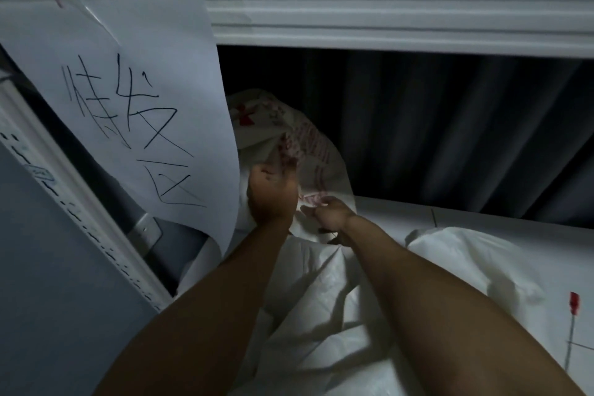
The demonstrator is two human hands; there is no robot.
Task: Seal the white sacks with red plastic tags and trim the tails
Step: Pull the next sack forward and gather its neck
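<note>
While both bare arms reach forward into a dim space, the left hand (272, 194) is closed in a fist around the gathered neck of a white sack (321, 292), with the bunched fabric rising above the knuckles. That upper part of the sack carries blurred red printing, which cannot be read. The right hand (328, 212) sits just beside the left, fingers curled and pinched on a small reddish piece at the neck; it is too small and blurred to tell whether this is a tag or printed fabric. The body of the sack spreads in crumpled folds under and between the forearms, toward the viewer.

A second heap of white fabric (475, 264) lies to the right on a pale flat surface (482, 219). Near the right edge of that surface lies a red plastic tag (574, 304), well apart from the hands, its block-shaped head at the far end and a thin tail running toward the viewer.

On the left hangs a sheet of white paper (138, 112) with large handwritten black characters, taped to a white frame (385, 19); its lower edge curls close to the left wrist. Behind the sack hangs a dark pleated curtain (434, 125).
</note>
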